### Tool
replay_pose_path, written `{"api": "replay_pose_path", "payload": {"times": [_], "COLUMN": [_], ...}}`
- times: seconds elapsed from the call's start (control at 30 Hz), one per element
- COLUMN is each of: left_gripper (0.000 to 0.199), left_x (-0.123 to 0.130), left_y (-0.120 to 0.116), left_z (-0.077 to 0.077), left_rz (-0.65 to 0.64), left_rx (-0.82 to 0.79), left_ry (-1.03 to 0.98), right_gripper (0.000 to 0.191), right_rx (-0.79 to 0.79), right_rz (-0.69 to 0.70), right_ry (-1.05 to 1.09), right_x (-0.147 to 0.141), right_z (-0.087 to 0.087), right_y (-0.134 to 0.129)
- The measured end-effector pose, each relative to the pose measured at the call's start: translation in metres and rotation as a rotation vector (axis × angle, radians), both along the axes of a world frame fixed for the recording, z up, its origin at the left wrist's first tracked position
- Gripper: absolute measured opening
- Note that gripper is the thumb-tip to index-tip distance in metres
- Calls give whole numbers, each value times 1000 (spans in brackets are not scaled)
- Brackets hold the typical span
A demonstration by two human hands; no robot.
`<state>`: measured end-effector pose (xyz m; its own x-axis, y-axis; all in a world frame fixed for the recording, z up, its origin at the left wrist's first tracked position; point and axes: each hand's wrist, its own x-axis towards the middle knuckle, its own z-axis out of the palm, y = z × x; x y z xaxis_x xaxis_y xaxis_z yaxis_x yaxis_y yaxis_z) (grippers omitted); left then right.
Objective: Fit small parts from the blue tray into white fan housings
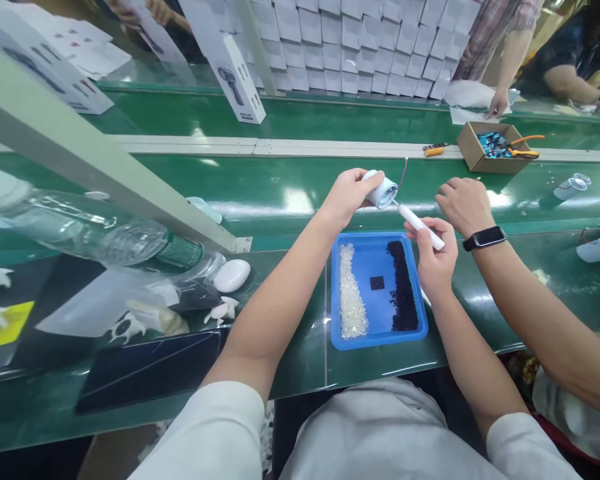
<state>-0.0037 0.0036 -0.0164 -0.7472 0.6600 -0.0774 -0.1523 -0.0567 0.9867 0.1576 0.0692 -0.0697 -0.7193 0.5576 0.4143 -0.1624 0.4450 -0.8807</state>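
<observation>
My left hand (349,195) is closed round a white cylindrical part (381,191), tilted with its open end towards the right. A thin red wire (404,171) sticks up from that end. In my right hand (436,257) is a white pen-shaped tool (421,226), its thin tip at the open end of the cylinder. I cannot tell whether the tip touches inside. Below both hands lies a blue tray (379,340), with small whitish pieces (353,300) along its left, small black pieces (403,287) along its right and a black square (377,283) between.
A co-worker's hand with a dark wristband (466,203) reaches in close on my right. Beyond it stands a cardboard box (473,155) with orange-handled pliers (523,153). A slanted metal post (130,163) and plastic bottles (135,243) occupy the left. White boxes (350,50) are stacked behind.
</observation>
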Motion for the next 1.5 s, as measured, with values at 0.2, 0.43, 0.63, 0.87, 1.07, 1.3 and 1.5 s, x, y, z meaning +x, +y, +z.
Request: {"api": "replay_pose_path", "payload": {"times": [0.2,0.43,0.63,0.87,1.07,1.3,1.5], "left_gripper": [15,14,17,33,50,54,48], "left_x": [4,9,12,25,49,56,55], "left_y": [-1,-1,-2,5,12,14,16], "left_z": [1,4,8,5,-11,-9,-14], "left_rz": [-21,-49,-62,111,364,416,384], "left_rx": [-12,-23,-70,65,407,448,450], "left_ry": [10,14,-6,75,-23,-194,-159], "right_gripper": [35,33,34,39,51,65,60], "right_rx": [-176,-201,-196,-215,-251,-421,-414], "right_rz": [-134,-143,-134,-45,117,222,217], "right_ry": [211,220,200,-8,-175,-101,-63], "right_x": [-6,-7,-7,-4,-1,-2,-2], "right_z": [-10,-15,-15,-13,-12,-10,-11], "right_y": [1,4,3,-3,-18,-26,-25]}}
